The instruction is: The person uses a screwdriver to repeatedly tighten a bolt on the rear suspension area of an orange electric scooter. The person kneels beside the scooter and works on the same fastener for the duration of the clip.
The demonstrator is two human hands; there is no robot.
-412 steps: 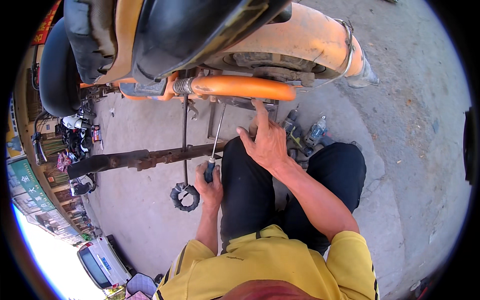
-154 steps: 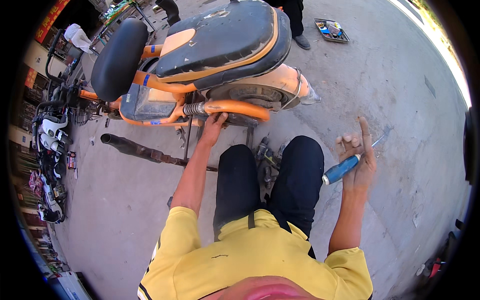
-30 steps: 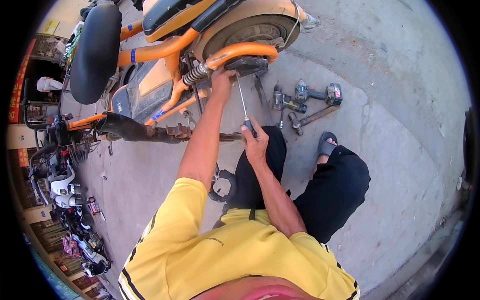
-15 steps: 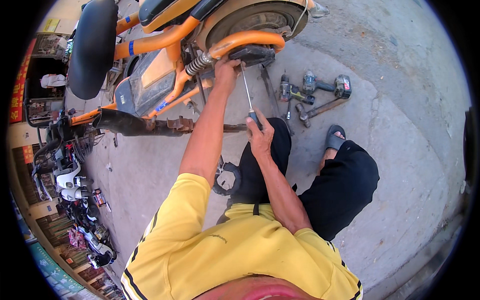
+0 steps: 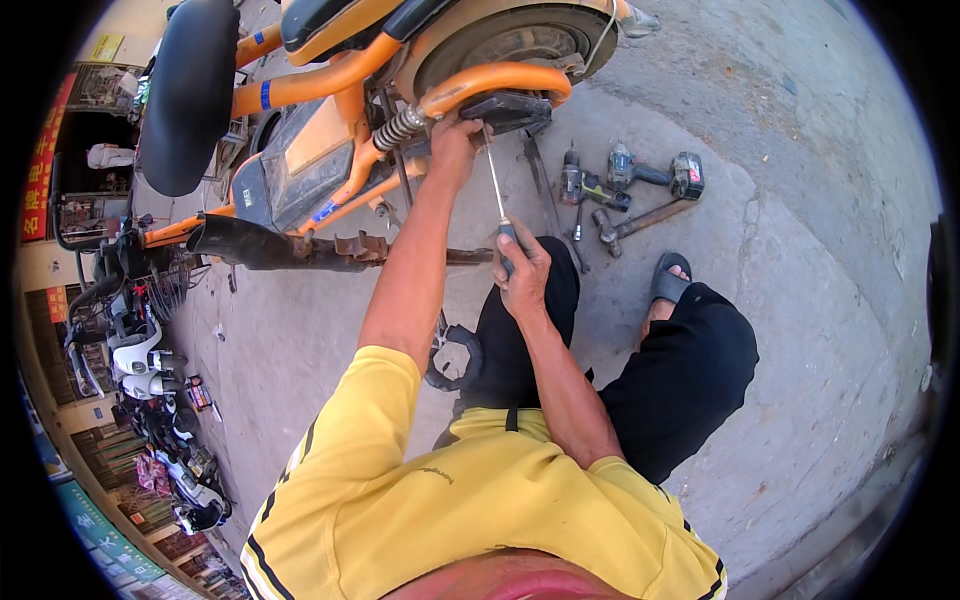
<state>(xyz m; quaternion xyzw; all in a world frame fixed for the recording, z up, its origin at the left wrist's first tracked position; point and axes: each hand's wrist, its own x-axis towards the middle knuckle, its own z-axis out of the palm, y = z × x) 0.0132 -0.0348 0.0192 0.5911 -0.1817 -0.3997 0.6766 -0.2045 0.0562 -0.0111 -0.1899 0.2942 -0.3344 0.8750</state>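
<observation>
My right hand is closed around the dark handle of a long screwdriver. Its thin metal shaft runs up to the underside of an orange electric bike. By the shaft's upper end, my left hand reaches in beneath the orange curved tube, with its fingers curled against a black box-like part. Those fingertips are partly hidden, so what they grip does not show. A coil spring sits just left of that hand, and the bike's wheel is above it.
On the concrete at right lie a drill, a cordless impact wrench and a hammer. A long metal bar lies nearer my knee. A dark tubular part extends left of my forearm. Parked scooters stand at far left.
My right hand has shifted its grip on the screwdriver, the fingers and thumb rolling about the handle so more of it shows. My left hand stays in place.
</observation>
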